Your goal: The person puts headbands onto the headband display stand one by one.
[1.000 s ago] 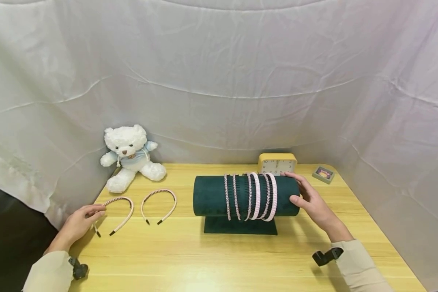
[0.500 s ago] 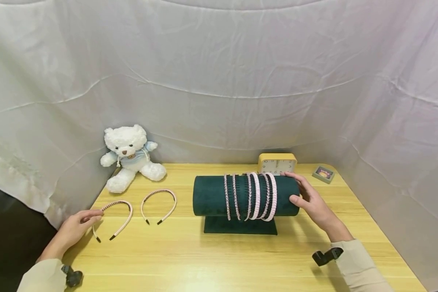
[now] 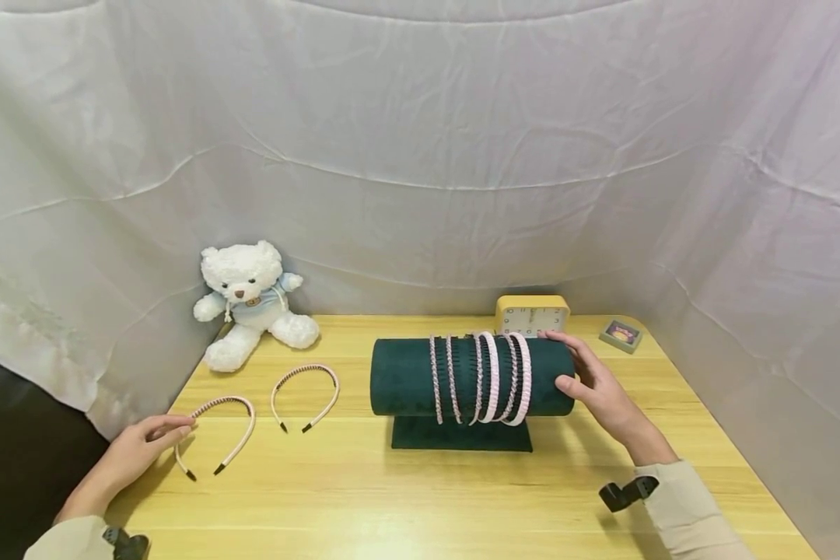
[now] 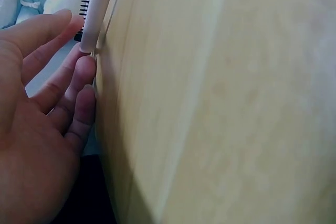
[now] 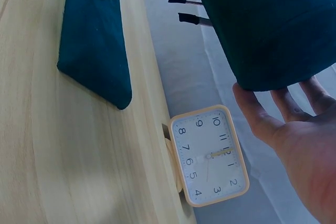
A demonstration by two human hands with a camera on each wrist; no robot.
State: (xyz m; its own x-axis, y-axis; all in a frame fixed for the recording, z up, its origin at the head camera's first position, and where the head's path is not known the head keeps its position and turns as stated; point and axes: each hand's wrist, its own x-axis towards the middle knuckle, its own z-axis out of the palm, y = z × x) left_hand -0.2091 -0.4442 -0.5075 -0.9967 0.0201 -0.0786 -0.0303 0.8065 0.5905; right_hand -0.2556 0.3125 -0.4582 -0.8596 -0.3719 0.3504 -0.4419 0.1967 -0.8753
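My left hand [image 3: 136, 451] pinches the pale pink headband [image 3: 247, 435] by its left side, over the tabletop. In the left wrist view, thumb and forefinger meet at the headband's dark comb teeth [image 4: 86, 3], other fingers below. A second thin headband [image 3: 336, 383] lies just right of it, arch away from me. My right hand [image 3: 605, 393] holds the right end of a dark green velvet headband stand [image 3: 402, 377], thumb in front and fingers behind. Several pink headbands [image 3: 490, 377] circle its roll; dark headband tips [image 5: 194, 19] stick out in the right wrist view.
A white teddy bear [image 3: 241, 268] in a light blue top sits at the back left. Behind the stand is a yellow clock [image 3: 532, 302], with a small grey box [image 3: 621, 336] to its right. Grey cloth [image 3: 420, 233] walls the wooden table [image 3: 364, 498].
My left hand has drawn the left headband towards me, its tips coming nearer and turning slightly. The right hand and the stand have stayed in place.
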